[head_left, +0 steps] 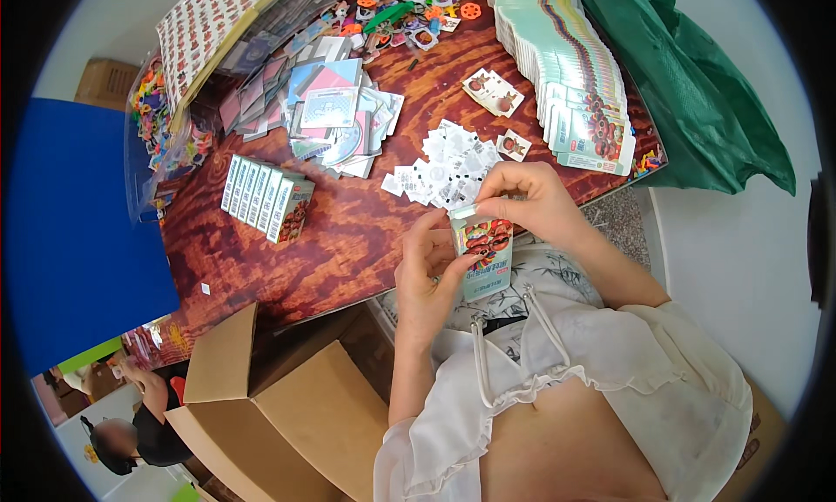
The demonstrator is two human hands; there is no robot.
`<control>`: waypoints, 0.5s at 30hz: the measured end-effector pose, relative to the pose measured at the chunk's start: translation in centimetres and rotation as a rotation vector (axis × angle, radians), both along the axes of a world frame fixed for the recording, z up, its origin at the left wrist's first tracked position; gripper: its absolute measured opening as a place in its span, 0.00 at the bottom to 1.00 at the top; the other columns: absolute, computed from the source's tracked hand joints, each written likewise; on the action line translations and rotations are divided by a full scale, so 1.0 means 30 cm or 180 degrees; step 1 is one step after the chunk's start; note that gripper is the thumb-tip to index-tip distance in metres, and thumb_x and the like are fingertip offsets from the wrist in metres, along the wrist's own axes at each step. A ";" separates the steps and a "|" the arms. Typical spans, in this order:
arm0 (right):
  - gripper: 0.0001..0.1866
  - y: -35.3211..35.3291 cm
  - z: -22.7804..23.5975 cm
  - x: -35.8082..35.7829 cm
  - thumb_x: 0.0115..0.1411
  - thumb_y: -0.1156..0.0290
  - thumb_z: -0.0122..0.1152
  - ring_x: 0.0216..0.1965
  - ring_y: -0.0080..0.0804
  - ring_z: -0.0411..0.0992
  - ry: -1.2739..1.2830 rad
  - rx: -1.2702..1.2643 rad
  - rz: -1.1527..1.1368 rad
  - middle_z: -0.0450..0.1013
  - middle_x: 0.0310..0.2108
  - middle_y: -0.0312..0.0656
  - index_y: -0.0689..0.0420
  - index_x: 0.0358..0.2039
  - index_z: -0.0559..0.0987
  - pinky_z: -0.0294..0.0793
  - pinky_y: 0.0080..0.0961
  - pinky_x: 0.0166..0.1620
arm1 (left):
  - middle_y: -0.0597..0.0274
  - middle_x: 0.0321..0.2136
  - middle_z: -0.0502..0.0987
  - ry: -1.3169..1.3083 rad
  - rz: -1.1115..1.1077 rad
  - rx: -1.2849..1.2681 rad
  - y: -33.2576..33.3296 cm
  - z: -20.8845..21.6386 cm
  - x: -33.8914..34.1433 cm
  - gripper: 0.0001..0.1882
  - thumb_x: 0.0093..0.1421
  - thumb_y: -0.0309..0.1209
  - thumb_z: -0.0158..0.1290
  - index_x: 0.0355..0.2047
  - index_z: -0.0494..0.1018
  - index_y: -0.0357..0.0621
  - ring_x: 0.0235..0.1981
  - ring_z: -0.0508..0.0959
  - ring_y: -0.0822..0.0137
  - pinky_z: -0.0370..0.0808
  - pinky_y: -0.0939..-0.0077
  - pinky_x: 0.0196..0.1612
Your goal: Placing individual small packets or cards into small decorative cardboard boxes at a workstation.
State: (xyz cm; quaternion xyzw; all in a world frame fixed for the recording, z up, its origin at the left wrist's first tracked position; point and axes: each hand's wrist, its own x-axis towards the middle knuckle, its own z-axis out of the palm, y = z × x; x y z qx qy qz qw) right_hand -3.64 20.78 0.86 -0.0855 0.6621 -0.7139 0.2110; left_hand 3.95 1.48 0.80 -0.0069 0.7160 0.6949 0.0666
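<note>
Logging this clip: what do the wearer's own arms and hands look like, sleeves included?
The left hand and right hand are ungloved, with no rings or watch visible. The forearms are bare. Above them, loose white sleeves look thin and slightly sheer, part of a white top with ruffled edges.

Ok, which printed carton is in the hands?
The single carton held by left hand and right hand; the others sit in the boxed row or fanned stack on the table.

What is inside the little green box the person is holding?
Nothing inside the green box shows; its printed side covers any contents. The left hand holds it, and the right hand pinches its far end.
</note>
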 end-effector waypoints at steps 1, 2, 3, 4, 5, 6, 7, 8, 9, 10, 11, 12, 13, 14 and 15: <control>0.04 0.003 -0.001 -0.004 0.58 0.76 0.65 0.32 0.17 0.73 0.0000 0.0001 0.0002 0.78 0.31 0.36 0.63 0.32 0.80 0.73 0.20 0.37 | 0.52 0.40 0.77 -0.0013 0.0012 0.0039 0.001 -0.004 0.001 0.34 0.57 0.12 0.57 0.61 0.58 0.41 0.40 0.82 0.65 0.80 0.75 0.42; 0.04 0.006 -0.001 -0.010 0.58 0.77 0.65 0.32 0.16 0.73 0.0073 0.0083 0.0130 0.79 0.31 0.35 0.63 0.32 0.81 0.73 0.19 0.36 | 0.52 0.40 0.77 -0.0023 0.0030 0.0076 0.002 -0.007 0.002 0.34 0.57 0.12 0.57 0.62 0.57 0.41 0.40 0.82 0.65 0.80 0.75 0.41; 0.04 0.009 -0.001 -0.015 0.57 0.77 0.65 0.31 0.15 0.73 0.0147 0.0166 0.0259 0.79 0.30 0.34 0.63 0.32 0.81 0.73 0.18 0.35 | 0.52 0.40 0.77 -0.0021 0.0039 0.0076 -0.001 -0.012 0.004 0.34 0.57 0.12 0.57 0.62 0.57 0.41 0.40 0.82 0.65 0.80 0.75 0.41; 0.04 0.014 -0.002 -0.017 0.57 0.77 0.65 0.31 0.15 0.73 0.0150 0.0165 0.0270 0.79 0.30 0.34 0.63 0.32 0.81 0.73 0.18 0.35 | 0.51 0.40 0.77 -0.0070 0.0061 0.0019 -0.006 -0.018 0.007 0.35 0.57 0.13 0.57 0.62 0.57 0.41 0.40 0.82 0.65 0.80 0.75 0.41; 0.05 0.020 -0.007 -0.019 0.56 0.77 0.66 0.32 0.17 0.74 0.0273 0.0234 0.0357 0.79 0.31 0.36 0.63 0.33 0.82 0.74 0.20 0.36 | 0.51 0.41 0.77 -0.0124 0.0077 -0.0033 -0.008 -0.024 0.008 0.36 0.57 0.13 0.57 0.63 0.56 0.41 0.40 0.82 0.65 0.80 0.75 0.41; 0.06 0.026 -0.012 -0.020 0.55 0.77 0.66 0.34 0.20 0.76 0.0396 0.0302 0.0446 0.80 0.33 0.37 0.63 0.35 0.82 0.75 0.21 0.38 | 0.51 0.41 0.77 -0.0125 0.0085 -0.0028 -0.007 -0.022 0.007 0.36 0.57 0.13 0.57 0.63 0.56 0.41 0.40 0.82 0.65 0.80 0.75 0.41; 0.06 0.030 -0.016 -0.020 0.55 0.77 0.66 0.34 0.20 0.76 0.0395 0.0305 0.0456 0.80 0.33 0.37 0.63 0.35 0.82 0.75 0.21 0.38 | 0.51 0.41 0.77 -0.0162 0.0142 0.0053 -0.005 -0.017 0.004 0.36 0.57 0.13 0.57 0.64 0.56 0.41 0.40 0.82 0.65 0.80 0.75 0.41; 0.07 0.036 -0.019 -0.019 0.55 0.79 0.66 0.37 0.26 0.77 0.0809 0.0392 0.0501 0.80 0.36 0.42 0.64 0.35 0.82 0.75 0.24 0.41 | 0.51 0.42 0.77 -0.0200 0.0195 0.0136 -0.003 -0.015 0.002 0.37 0.58 0.13 0.56 0.65 0.56 0.41 0.41 0.81 0.65 0.80 0.75 0.42; 0.08 0.037 -0.022 -0.020 0.54 0.80 0.65 0.39 0.32 0.78 0.1224 0.0477 0.0546 0.80 0.39 0.46 0.65 0.36 0.82 0.75 0.28 0.44 | 0.51 0.42 0.77 -0.0202 0.0202 0.0141 -0.003 -0.019 -0.001 0.37 0.58 0.13 0.56 0.65 0.56 0.41 0.41 0.81 0.65 0.80 0.75 0.42; 0.08 0.032 -0.027 -0.014 0.54 0.80 0.65 0.39 0.32 0.78 0.1223 0.0479 0.0555 0.80 0.39 0.46 0.65 0.36 0.82 0.75 0.28 0.44 | 0.52 0.42 0.77 -0.0197 0.0161 0.0136 -0.004 -0.024 -0.006 0.36 0.58 0.13 0.56 0.65 0.56 0.40 0.41 0.81 0.66 0.79 0.76 0.42; 0.08 0.021 -0.031 0.004 0.54 0.80 0.65 0.40 0.34 0.78 0.1519 0.0586 0.0425 0.80 0.40 0.46 0.64 0.36 0.82 0.75 0.29 0.44 | 0.53 0.42 0.77 -0.0192 0.0139 0.0122 -0.007 -0.026 -0.004 0.35 0.58 0.13 0.56 0.65 0.56 0.39 0.41 0.81 0.66 0.79 0.76 0.42; 0.08 0.010 -0.035 0.020 0.54 0.80 0.65 0.41 0.36 0.78 0.1817 0.0688 0.0293 0.80 0.41 0.47 0.64 0.36 0.82 0.75 0.30 0.45 | 0.53 0.42 0.77 -0.0190 0.0165 0.0115 -0.015 -0.037 0.001 0.35 0.58 0.13 0.56 0.65 0.56 0.39 0.41 0.81 0.66 0.79 0.76 0.42; 0.08 -0.002 -0.036 0.033 0.54 0.81 0.64 0.42 0.36 0.78 0.1842 0.0722 0.0248 0.80 0.42 0.46 0.63 0.36 0.83 0.75 0.30 0.45 | 0.55 0.42 0.76 -0.0176 0.0096 0.0082 -0.029 -0.055 0.008 0.34 0.58 0.13 0.56 0.64 0.58 0.38 0.41 0.81 0.67 0.79 0.77 0.42; 0.08 -0.009 -0.047 0.044 0.54 0.81 0.64 0.42 0.36 0.78 0.1853 0.0715 0.0269 0.80 0.42 0.46 0.63 0.36 0.83 0.75 0.30 0.45 | 0.56 0.43 0.76 -0.0158 0.0021 0.0057 -0.039 -0.073 0.011 0.33 0.57 0.13 0.57 0.63 0.61 0.37 0.41 0.81 0.69 0.79 0.78 0.42; 0.07 -0.016 -0.059 0.051 0.56 0.80 0.63 0.41 0.36 0.78 0.1762 0.0643 0.0156 0.80 0.40 0.45 0.63 0.36 0.82 0.75 0.29 0.44 | 0.56 0.43 0.76 -0.0148 0.0046 0.0053 -0.045 -0.083 0.010 0.33 0.57 0.13 0.57 0.63 0.61 0.37 0.41 0.81 0.69 0.79 0.78 0.42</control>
